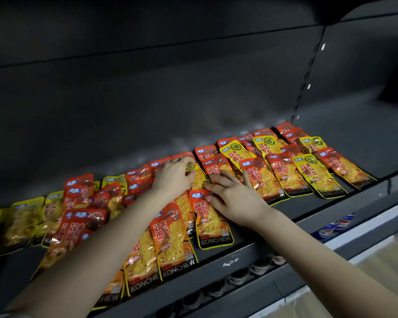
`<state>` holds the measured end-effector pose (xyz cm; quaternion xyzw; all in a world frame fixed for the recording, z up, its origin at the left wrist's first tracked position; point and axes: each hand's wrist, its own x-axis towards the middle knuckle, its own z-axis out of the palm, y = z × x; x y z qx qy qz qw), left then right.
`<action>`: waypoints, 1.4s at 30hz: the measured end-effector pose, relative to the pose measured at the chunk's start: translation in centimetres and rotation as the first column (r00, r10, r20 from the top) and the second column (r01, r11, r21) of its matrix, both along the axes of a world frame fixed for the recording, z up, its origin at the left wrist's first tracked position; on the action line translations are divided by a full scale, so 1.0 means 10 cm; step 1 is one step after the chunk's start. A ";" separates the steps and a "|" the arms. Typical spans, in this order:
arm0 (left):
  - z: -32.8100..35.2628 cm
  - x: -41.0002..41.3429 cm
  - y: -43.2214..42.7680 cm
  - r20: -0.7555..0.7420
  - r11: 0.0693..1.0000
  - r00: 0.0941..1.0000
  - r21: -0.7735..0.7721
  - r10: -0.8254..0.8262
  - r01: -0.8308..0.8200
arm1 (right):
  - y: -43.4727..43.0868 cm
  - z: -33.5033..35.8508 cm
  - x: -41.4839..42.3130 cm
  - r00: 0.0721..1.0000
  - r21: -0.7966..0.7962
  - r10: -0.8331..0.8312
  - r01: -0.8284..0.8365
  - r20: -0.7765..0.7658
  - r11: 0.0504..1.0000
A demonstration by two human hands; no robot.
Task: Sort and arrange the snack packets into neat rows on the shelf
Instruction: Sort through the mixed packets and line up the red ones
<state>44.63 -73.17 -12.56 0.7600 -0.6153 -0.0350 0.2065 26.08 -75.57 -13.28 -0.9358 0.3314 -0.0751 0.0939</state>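
Observation:
Several red and yellow snack packets lie across the dark shelf [257, 253]. At the right they form overlapping rows, among them a yellow packet [317, 175] and a red packet [345, 165]. My left hand [172, 177] reaches over the middle pile, fingers curled on a yellow packet [197, 177] near the back. My right hand [234, 198] lies beside it, fingers spread flat on a red packet [210, 222] and the yellow one. At the left the packets [78, 216] lie jumbled and overlapping.
The shelf's back wall [147, 92] is dark and bare, with a slotted upright [308, 86] at the right. Bare shelf surface [354, 129] lies right of the packets. Below the shelf's front edge, a lower shelf holds cans [338, 223] and other goods.

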 end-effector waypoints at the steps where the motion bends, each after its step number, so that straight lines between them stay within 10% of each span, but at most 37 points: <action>1: 0.00 -0.02 -0.01 -0.009 1.000 1.000 -0.013 0.007 -0.007 | -0.01 -0.02 -0.01 1.000 -0.001 0.004 -0.004 -0.001 1.000; 11: 0.08 0.01 -0.17 -0.367 0.955 0.921 -0.201 0.134 -0.219 | -0.02 0.01 -0.06 0.999 0.013 0.035 -0.035 0.000 0.999; 42: 1.06 0.59 0.41 -0.493 0.796 0.858 -0.456 0.146 -0.398 | 0.23 0.63 0.69 0.962 -0.025 0.203 -0.201 0.183 0.979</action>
